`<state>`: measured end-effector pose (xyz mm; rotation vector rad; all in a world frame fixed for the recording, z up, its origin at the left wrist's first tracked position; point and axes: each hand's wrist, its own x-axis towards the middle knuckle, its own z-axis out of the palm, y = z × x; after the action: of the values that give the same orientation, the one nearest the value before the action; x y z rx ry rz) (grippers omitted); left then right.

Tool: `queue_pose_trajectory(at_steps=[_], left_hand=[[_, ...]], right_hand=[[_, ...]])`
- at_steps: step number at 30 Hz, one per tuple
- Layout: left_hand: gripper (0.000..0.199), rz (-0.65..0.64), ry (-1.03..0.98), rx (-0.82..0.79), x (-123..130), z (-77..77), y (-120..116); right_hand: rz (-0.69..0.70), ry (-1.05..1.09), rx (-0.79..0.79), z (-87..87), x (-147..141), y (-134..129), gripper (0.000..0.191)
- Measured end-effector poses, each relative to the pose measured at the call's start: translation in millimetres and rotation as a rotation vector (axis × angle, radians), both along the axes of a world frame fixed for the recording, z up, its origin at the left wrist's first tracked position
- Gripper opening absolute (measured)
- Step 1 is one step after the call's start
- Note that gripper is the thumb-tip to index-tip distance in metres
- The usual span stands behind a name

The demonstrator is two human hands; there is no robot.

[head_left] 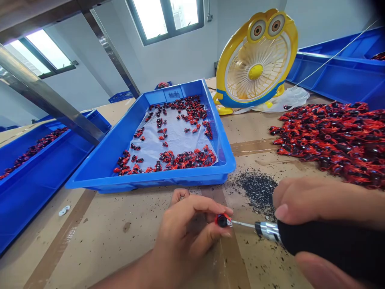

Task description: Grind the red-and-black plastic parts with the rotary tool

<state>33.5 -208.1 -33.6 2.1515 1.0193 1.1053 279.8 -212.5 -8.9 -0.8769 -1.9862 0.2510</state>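
Between the thumb and fingers of my left hand (186,228) is a small black and red part (222,220). My right hand (315,204) grips the black body of an electric screwdriver (325,245). Its thin metal bit (245,224) points left, and the tip meets the right side of the small part. Whether the tip sits inside the part is too small to tell. Under and beyond the tool, dark shavings (257,188) lie on the cardboard-covered table (120,241).
A blue tray (159,178) with a white liner holds many similar parts. To the right lies a large heap of red and black parts (337,140). A yellow fan (255,64) stands behind. More blue bins (39,188) flank the left, beside a metal post (54,100).
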Motion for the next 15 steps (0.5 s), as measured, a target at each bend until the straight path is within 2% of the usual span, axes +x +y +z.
queue_pose_trajectory(at_steps=[5,11,15], left_hand=[[0.016,0.001,0.027,0.027,1.2,4.4,1.2],[0.016,-0.027,0.038,0.103,1.4,7.2,3.6],[0.013,0.003,0.106,0.131,4.0,8.5,2.5]], right_hand=[[0.017,-0.026,0.005,9.0,-19.4,5.7,0.037],[0.025,-0.053,-0.001,3.9,-14.2,0.8,0.034],[0.05,-0.056,-0.014,1.7,-14.7,1.2,0.024]])
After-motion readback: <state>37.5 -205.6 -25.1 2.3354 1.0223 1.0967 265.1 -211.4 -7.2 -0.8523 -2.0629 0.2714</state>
